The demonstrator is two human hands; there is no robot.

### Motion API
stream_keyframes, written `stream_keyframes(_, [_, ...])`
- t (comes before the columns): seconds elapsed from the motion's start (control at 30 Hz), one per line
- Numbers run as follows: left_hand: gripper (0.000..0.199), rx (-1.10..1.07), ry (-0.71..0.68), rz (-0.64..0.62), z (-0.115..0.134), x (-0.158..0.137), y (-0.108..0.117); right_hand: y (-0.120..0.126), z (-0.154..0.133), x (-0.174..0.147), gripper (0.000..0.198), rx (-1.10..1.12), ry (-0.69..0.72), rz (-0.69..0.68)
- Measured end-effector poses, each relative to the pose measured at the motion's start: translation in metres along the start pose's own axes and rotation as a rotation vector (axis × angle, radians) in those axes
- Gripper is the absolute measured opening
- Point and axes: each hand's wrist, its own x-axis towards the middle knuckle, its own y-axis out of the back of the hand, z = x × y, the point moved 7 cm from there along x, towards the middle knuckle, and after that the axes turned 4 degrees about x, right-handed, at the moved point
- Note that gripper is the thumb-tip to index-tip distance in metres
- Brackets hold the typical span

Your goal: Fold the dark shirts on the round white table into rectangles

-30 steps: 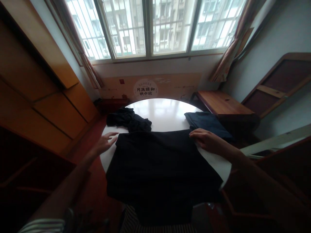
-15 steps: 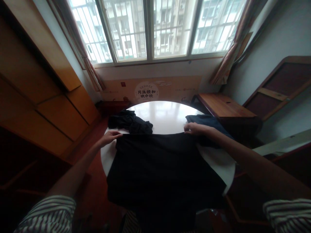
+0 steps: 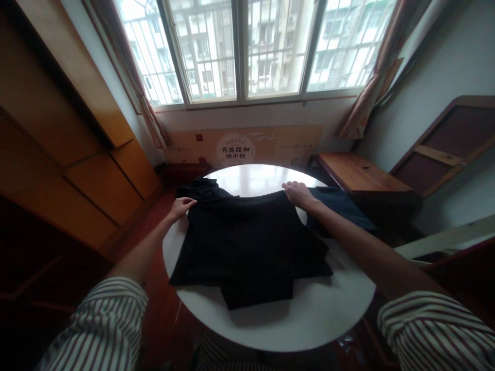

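Across mid-frame, the black garment (image 3: 247, 237) comes up past the near rim

Its far edge is stretched between two hands over the round white table (image 3: 328, 314). Left of center, I see the left hand (image 3: 183, 207) with thumb and fingers pinched together on the far left corner. Right of center, the right hand (image 3: 299, 195) is closed on the far right corner, though I can't make out every fingertip.

Half a second ago the lower part dropped past the table's near rim, toward the bottom of the frame. Now it has been drawn farther up, and a broad strip of tabletop shows below it. I judge that the table can now bear nearly all of it; only the lower left corner reaches the rim. I can't tell whether the middle lies flat or hangs slightly above.

Toward the table's upper left, the crumpled dark cloth (image 3: 199, 189) is now more hidden behind the garment's far edge. On the right, the navy cloth (image 3: 340, 206) shows partly behind the right forearm (image 3: 348, 237).
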Motion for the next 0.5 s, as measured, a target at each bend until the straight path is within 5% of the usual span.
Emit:
stream_keyframes(0.13, [0.064, -0.025, 0.098, -0.014, -0.019, -0.024, 0.001, -0.005, -0.075, -0.046, 0.028, 0.081, 0.284, 0.038])
stream_keyframes(0.3, [0.067, -0.078, 0.239, -0.287, -0.031, -0.066, -0.003, -0.019, -0.171, -0.132, 0.030, 0.320, 0.666, -0.090])
stream_keyframes(0.4, [0.059, -0.099, 0.207, -0.400, -0.019, -0.085, -0.006, -0.028, -0.200, -0.159, 0.029, 0.339, 0.733, -0.165])
stream_keyframes(0.5, [0.062, -0.219, 0.226, -0.314, -0.010, -0.096, -0.003, -0.033, -0.209, -0.165, 0.028, 0.331, 0.727, -0.208])
